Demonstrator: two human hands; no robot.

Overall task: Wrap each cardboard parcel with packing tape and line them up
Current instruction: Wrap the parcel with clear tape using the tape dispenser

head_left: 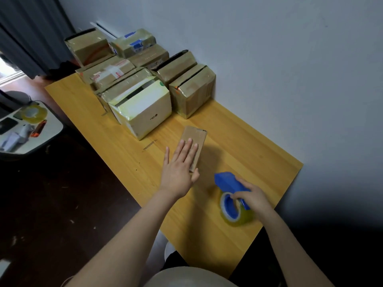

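Item: cardboard parcel (196,135) lay under my left hand (179,169), fingers spread flat; judged light, stiff, best taken by long edges. At 4 o'clock, tape dispenser (226,181), gripped by my right hand (254,197)

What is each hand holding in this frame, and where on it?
The right hand grips the blue tape dispenser by its body, right at the tape roll. The left hand holds nothing: it rests flat, fingers straight, on the small cardboard parcel.

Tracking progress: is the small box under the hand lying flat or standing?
Lying flat: the small box shows its broad face up, with the left hand spread over it.
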